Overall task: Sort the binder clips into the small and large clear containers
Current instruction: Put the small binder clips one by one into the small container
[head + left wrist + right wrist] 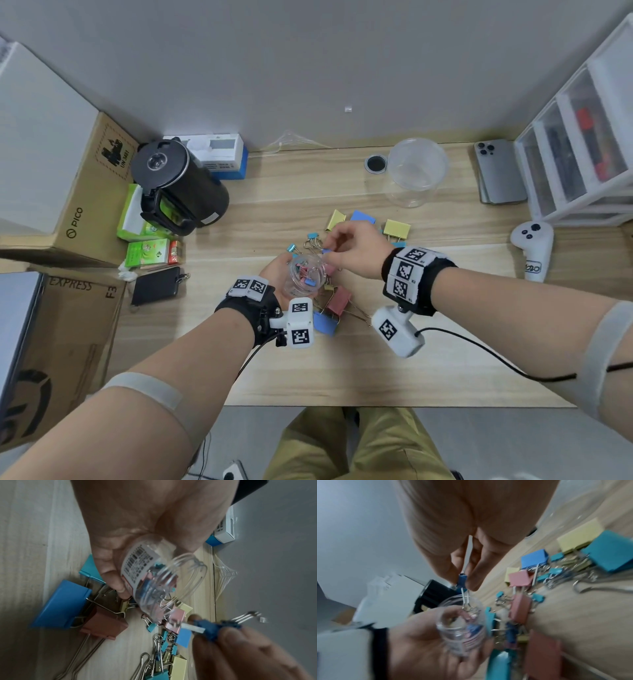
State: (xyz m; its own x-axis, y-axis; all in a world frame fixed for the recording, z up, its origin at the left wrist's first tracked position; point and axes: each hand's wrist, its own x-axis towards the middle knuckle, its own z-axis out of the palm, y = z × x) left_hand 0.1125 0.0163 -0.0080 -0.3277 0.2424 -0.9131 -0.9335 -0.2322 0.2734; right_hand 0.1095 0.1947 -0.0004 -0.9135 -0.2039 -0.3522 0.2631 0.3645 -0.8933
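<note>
Two hands: both of yours are over the counter [376, 359], close together above the pile of binder clips [334, 301].
Left hand: your left hand [274, 274] is curled round the small clear container [306, 275], palm up, with the mouth tilted toward your right hand.
Small container contents: a few small pink and blue clips lie inside; a barcode label [137, 563] wraps its wall.
Right hand: your right hand [356, 248] pinches a small dark blue clip [462, 580] between thumb and fingertips, its wire handles hanging just at the container's rim.
Large clear container: it [416, 171] stands upright near the back of the counter, well apart from your hands; nothing shows inside it.
Loose clips: big ones lie around your hands, a red clip [338, 300] and a blue clip [323, 323] on the near side, two yellow clips [397, 229] and a blue one beyond; small teal ones are scattered between.
Surroundings: a black kettle [178, 185] sits at the left, a phone [498, 171] at the right.
</note>
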